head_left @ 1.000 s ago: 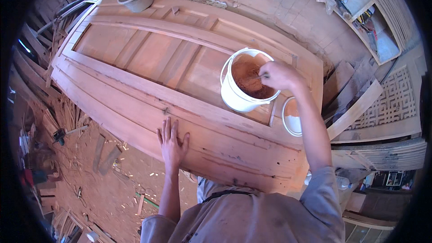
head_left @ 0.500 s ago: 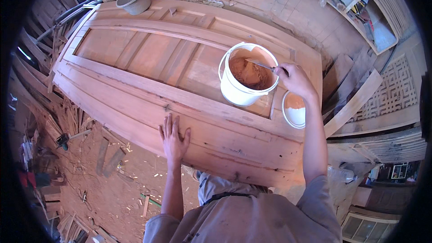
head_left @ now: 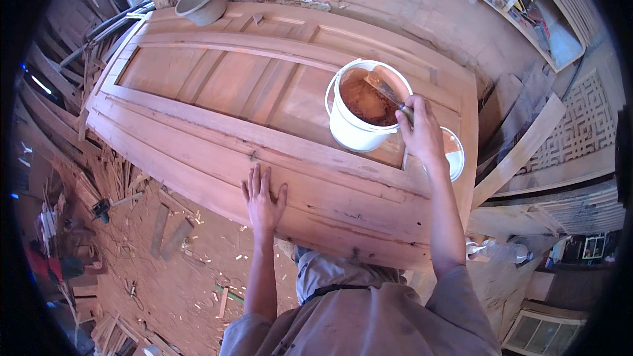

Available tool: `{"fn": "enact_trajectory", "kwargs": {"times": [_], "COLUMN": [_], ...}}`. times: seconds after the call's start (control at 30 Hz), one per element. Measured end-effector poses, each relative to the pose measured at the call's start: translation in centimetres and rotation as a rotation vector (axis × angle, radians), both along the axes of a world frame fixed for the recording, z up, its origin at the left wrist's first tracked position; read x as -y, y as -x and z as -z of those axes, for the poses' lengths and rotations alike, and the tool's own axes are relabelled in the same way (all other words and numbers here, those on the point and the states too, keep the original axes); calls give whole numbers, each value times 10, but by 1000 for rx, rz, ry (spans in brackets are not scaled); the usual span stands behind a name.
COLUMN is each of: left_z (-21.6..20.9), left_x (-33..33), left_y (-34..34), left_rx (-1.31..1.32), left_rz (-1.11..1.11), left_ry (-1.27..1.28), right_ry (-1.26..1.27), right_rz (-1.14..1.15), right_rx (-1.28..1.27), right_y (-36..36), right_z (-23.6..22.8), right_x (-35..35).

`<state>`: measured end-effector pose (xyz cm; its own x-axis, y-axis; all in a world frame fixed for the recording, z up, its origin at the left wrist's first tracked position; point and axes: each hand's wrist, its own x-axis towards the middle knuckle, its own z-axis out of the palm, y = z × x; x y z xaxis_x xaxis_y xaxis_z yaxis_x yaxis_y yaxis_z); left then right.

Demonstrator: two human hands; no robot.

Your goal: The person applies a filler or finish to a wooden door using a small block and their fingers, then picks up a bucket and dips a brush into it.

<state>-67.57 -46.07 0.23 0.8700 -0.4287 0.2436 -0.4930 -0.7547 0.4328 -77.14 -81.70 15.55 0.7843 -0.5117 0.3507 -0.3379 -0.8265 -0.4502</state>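
A white bucket point(head_left: 361, 133) of reddish-brown paste point(head_left: 366, 104) stands on a panelled wooden door. My right hand point(head_left: 421, 126) grips a putty knife point(head_left: 389, 91) by its handle over the bucket's right rim. The knife's blade is inside the bucket, smeared with paste, above the paste surface near the inner wall. Palm down, my left hand point(head_left: 265, 206) rests with fingers spread on a long wooden board point(head_left: 198, 137) along the near side of the door. A white lid point(head_left: 453, 155), paste on its inside, lies right of the bucket, partly hidden by my right wrist.
A grey basin point(head_left: 201, 3) stands at the door's far left end. A small brown scrap point(head_left: 258, 19) lies near it. Wood offcuts point(head_left: 173, 234) and chips litter the floor at left. A carved lattice panel point(head_left: 570, 125) leans at right, below a tool shelf point(head_left: 527, 6).
My right hand has turned the putty knife and lifted its blade from the paste toward the bucket's inner wall. My left hand stays spread on the wood. The whole view has shifted slightly.
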Motion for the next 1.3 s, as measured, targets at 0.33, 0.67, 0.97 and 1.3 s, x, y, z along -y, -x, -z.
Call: {"fn": "enact_trajectory", "kwargs": {"times": [0.33, 0.67, 0.97, 1.3], "left_z": [4, -2, -1, 0], "left_x": [-3, -1, -1, -2], "left_y": [-1, 2, 2, 2], "left_rx": [17, -5, -3, 12], "left_rz": [7, 15, 11, 10], "left_ry": [-21, 6, 10, 13], "right_ry": [73, 276, -651, -1232], "right_rz": [125, 166, -47, -158], "right_rx": [-72, -53, 394, 538], "right_y": [3, 3, -2, 0], "right_z": [-11, -17, 13, 11], "right_x": [-18, -25, -26, -40]}}
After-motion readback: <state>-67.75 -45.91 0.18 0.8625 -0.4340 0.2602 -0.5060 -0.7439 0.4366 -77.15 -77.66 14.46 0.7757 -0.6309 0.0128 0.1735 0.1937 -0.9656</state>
